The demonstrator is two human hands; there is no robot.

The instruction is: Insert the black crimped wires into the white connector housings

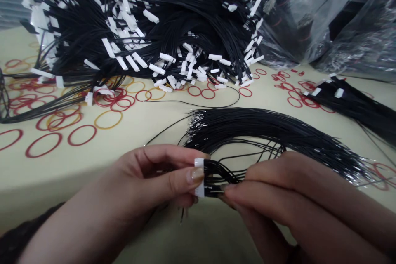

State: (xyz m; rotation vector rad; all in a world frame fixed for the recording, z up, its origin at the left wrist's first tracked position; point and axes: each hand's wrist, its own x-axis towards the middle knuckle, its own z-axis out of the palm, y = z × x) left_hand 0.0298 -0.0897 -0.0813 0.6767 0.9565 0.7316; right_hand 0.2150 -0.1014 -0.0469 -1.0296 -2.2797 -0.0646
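Observation:
Between thumb and fingers, my left hand (148,185) pinches a white connector (199,177) held upright near the table's front. Several black wires (222,169) run out of the connector's right side. Close to it, my right hand (278,198) is closed with its fingertips on those wires; whether it grips one wire or more I cannot tell. Behind my hands lies a fanned bundle of loose black wires (262,126) with shiny metal tips at both ends. One single wire (181,103) curves away from the bundle to the left.
A large heap of black wire harnesses (173,20) with white connectors fills the back. Red and yellow rubber bands (82,135) are scattered over the pale tablecloth (62,169). Clear plastic bags (309,20) stand at the back right, near another harness bundle (355,103).

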